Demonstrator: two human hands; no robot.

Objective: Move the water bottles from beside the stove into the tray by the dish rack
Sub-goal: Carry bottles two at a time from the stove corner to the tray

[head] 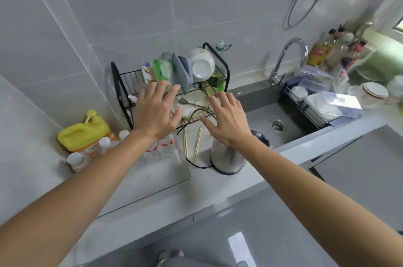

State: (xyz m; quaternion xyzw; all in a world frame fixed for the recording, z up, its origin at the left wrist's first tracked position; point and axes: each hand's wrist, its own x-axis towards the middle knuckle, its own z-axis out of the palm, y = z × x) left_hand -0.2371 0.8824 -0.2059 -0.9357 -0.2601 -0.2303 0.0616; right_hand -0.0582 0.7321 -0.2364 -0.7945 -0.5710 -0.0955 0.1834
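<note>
At far left, clear bottles (pixel 75 158) with white caps stand crowded beside the yellow jug (pixel 84 130); more with red labels (pixel 162 143) sit in the clear tray (pixel 183 170), partly hidden under the left forearm. Whether they are full I cannot tell; thin plastic likely dents and slips, so grasping round the mid-body seems safest. The left hand (pixel 156 112) hovers before the rack (pixel 122 92), fingers spread and holding nothing. The right hand (pixel 226 117), above the kettle (pixel 226 157), is likewise spread and empty.
</note>
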